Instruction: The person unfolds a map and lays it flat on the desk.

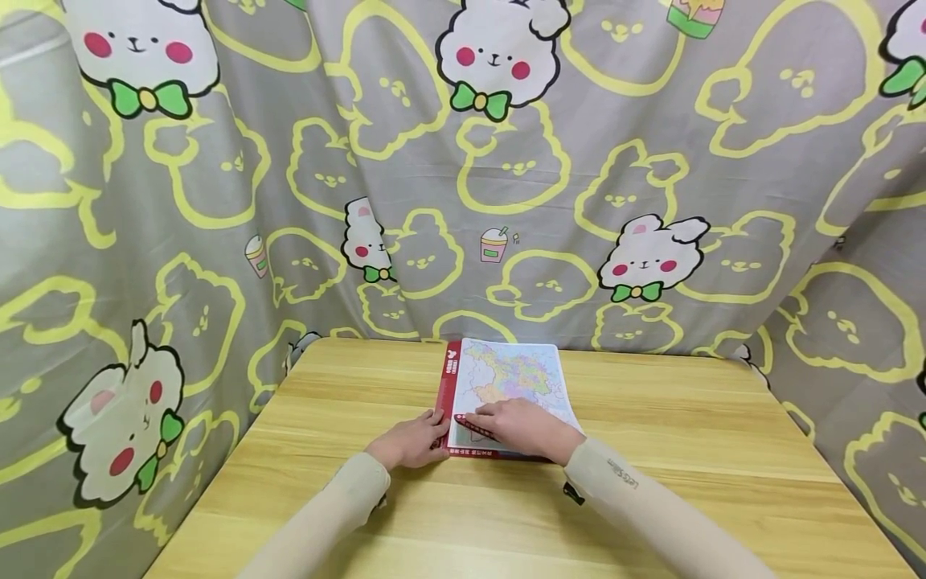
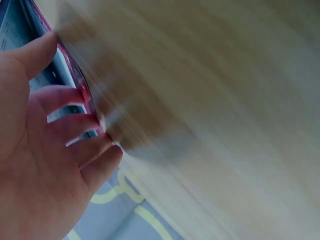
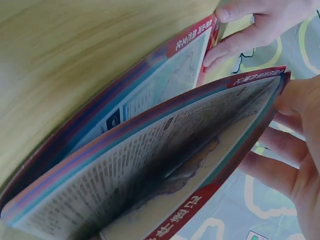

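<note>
A map booklet (image 1: 531, 366) with a red left edge lies on the wooden table; a coloured map fills its upper page. My left hand (image 1: 411, 441) rests at the red spine edge near the booklet's lower left corner. In the left wrist view, that hand's fingers (image 2: 87, 122) extend to the booklet's border. My right hand (image 1: 517, 422) reaches over the lower part of the booklet and holds a lifted leaf (image 3: 150, 145) by its corner, thumb on one side. That leaf bows up, with printed text and a map panel showing inside its fold.
The light wooden table (image 1: 673, 450) extends around the booklet. A grey curtain (image 1: 521, 265) with cartoon rabbits hangs behind it and along both sides.
</note>
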A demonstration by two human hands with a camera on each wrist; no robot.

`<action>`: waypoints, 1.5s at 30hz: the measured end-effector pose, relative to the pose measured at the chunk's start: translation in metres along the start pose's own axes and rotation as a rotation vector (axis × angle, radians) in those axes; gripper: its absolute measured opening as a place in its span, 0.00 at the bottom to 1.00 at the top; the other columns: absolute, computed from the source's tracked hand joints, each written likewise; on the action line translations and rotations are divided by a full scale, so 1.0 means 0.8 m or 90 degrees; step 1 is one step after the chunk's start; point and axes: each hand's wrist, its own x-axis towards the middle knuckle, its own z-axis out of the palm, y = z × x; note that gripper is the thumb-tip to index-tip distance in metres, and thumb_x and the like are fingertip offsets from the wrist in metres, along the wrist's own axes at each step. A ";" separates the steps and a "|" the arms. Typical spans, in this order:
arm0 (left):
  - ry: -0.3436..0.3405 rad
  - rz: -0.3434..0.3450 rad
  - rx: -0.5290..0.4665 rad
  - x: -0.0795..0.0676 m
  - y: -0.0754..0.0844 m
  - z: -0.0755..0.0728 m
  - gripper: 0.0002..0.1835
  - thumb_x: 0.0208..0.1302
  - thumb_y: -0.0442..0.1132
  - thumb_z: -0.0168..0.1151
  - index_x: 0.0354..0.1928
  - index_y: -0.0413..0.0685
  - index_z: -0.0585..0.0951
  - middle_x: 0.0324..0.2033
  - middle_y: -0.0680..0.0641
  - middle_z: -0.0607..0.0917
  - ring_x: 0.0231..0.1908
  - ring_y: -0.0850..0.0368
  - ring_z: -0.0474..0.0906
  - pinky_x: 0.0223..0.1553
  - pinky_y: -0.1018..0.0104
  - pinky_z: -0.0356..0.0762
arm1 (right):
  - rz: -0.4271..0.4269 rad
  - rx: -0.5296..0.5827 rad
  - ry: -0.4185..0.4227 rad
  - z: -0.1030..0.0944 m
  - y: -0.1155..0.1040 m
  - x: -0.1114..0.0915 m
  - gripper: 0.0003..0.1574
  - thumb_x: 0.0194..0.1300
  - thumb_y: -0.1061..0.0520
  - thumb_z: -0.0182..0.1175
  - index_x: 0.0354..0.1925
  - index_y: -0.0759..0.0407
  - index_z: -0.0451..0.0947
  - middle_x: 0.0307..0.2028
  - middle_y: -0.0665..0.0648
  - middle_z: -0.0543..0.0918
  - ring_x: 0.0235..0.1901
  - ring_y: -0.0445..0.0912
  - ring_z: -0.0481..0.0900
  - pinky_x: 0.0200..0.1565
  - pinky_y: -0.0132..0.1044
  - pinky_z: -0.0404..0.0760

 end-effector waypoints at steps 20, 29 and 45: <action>0.025 -0.010 0.045 0.005 0.014 -0.001 0.32 0.67 0.56 0.54 0.66 0.45 0.69 0.64 0.32 0.66 0.63 0.37 0.63 0.60 0.51 0.64 | 0.022 -0.029 0.078 -0.046 0.019 -0.043 0.30 0.66 0.64 0.56 0.65 0.52 0.69 0.53 0.54 0.80 0.45 0.47 0.82 0.42 0.41 0.80; 0.006 -0.022 0.040 0.003 0.016 -0.003 0.32 0.67 0.57 0.53 0.65 0.43 0.69 0.64 0.32 0.65 0.65 0.38 0.61 0.61 0.52 0.63 | 0.042 -0.045 0.084 -0.057 0.028 -0.065 0.33 0.62 0.70 0.56 0.64 0.52 0.70 0.53 0.56 0.79 0.43 0.50 0.81 0.39 0.44 0.81; -0.016 -0.053 0.017 -0.004 0.015 -0.001 0.35 0.66 0.58 0.54 0.66 0.39 0.68 0.66 0.32 0.62 0.66 0.39 0.57 0.62 0.53 0.62 | 0.031 -0.057 0.126 -0.060 0.028 -0.083 0.37 0.57 0.72 0.59 0.64 0.52 0.70 0.52 0.55 0.79 0.44 0.49 0.81 0.30 0.43 0.81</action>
